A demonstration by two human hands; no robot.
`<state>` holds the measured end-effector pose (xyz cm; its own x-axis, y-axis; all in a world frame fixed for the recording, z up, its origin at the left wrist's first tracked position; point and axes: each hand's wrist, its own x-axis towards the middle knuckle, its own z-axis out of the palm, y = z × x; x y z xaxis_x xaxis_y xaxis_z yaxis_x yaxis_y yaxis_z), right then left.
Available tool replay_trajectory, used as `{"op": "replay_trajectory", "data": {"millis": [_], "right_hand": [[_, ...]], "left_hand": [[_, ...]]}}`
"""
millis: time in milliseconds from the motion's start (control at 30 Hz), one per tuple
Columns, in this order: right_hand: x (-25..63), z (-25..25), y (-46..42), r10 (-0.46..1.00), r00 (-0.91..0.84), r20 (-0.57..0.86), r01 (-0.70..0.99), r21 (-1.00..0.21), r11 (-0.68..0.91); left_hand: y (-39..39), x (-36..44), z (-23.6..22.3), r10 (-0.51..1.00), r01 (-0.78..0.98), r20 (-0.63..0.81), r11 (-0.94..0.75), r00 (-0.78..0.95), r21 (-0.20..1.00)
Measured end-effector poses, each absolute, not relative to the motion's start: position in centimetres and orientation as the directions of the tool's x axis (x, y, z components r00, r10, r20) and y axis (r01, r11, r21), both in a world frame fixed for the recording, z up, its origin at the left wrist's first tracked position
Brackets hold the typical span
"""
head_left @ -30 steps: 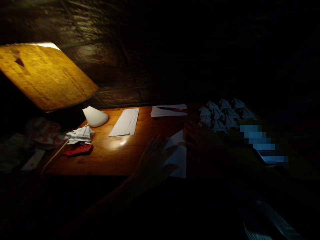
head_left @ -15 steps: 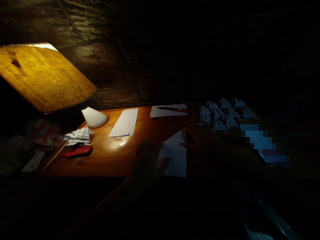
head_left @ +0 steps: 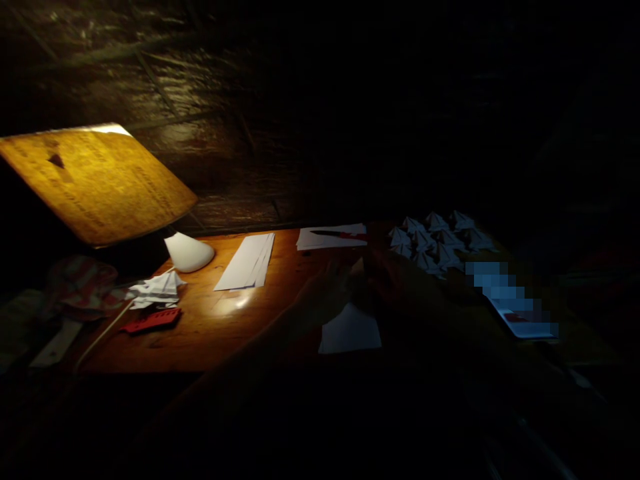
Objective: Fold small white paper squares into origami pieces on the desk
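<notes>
A white sheet of paper (head_left: 350, 331) lies near the front edge of the wooden table, its upper part folded to a point. My left hand (head_left: 333, 287) is closed on the left side of that upper part, fingers bent round it. From the right, my right hand (head_left: 393, 277) grips the same folded tip. Deep shadow covers both hands, so single fingers are hard to make out. Behind my right hand stand several folded paper figures (head_left: 443, 241) in rows.
A lamp with a yellow shade (head_left: 105, 183) and white base (head_left: 190, 253) stands left. Near it are a crumpled paper piece (head_left: 157, 290) and a red comb-like object (head_left: 153, 321). Paper strips (head_left: 245, 261), a knife (head_left: 337, 234) on more paper, and a lit phone-like screen (head_left: 525, 320) surround the hands.
Both hands have come together at the top of the sheet, the left one moving up and right. The sheet's upper part is now gathered between them. The view has tilted slightly up.
</notes>
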<state>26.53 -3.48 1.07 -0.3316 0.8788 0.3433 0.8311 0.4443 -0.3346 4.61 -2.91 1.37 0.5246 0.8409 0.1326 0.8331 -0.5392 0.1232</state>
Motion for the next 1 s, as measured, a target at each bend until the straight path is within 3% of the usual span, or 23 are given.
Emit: {"op": "replay_trajectory", "data": {"millis": [133, 233, 333, 400, 500, 667, 733, 833, 900, 1000], "right_hand": [[26.4, -0.3, -7.0, 0.93, -0.204, 0.306, 0.872, -0.374, 0.315], [26.7, -0.5, -7.2, 0.953, -0.196, 0.231, 0.857, -0.432, 0.281], [27.3, -0.3, -6.1, 0.982, -0.144, 0.124, 0.768, -0.612, 0.191], [27.7, 0.1, -5.6, 0.983, -0.164, 0.081, 0.621, -0.766, 0.167], [27.9, 1.0, -5.7, 0.973, -0.228, 0.029, 0.445, -0.886, 0.131], [28.7, 2.5, -4.8, 0.991, -0.13, -0.036, 0.399, -0.917, 0.019], [29.9, 3.0, -3.3, 0.999, -0.041, 0.025, 0.32, -0.947, 0.037], [32.2, 3.9, -0.9, 0.99, -0.027, 0.142, 0.269, -0.952, 0.143], [33.3, 4.7, 0.2, 0.968, -0.151, 0.202, 0.341, -0.908, 0.243], [33.3, 6.0, 1.2, 0.861, -0.485, 0.155, 0.519, -0.741, 0.426]], "left_hand": [[-2.2, 4.4, 0.3, 0.874, 0.84, 0.234, -0.477, 0.425, 0.257], [-1.8, 4.1, 0.9, 0.931, 0.77, 0.298, -0.346, 0.21, 0.536], [-1.7, 3.8, 1.9, 0.941, 0.4, 0.338, -0.302, -0.021, 0.865], [-1.9, 3.7, 2.3, 0.948, 0.116, 0.294, -0.28, -0.126, 0.953], [-2.6, 3.8, 2.3, 0.954, -0.108, 0.215, -0.241, -0.209, 0.964], [-4.4, 3.5, 1.7, 0.979, -0.273, 0.073, -0.124, -0.188, 0.954], [-5.2, 2.7, 1.4, 0.997, -0.221, 0.025, -0.04, -0.072, 0.975], [-5.7, 0.8, 1.3, 0.956, -0.157, -0.003, 0.051, 0.294, 0.986], [-5.6, -0.4, 2.0, 0.936, -0.14, 0.057, -0.008, 0.348, 0.99], [-5.5, -1.1, 4.4, 0.925, -0.013, 0.369, -0.37, 0.094, 0.929]]}}
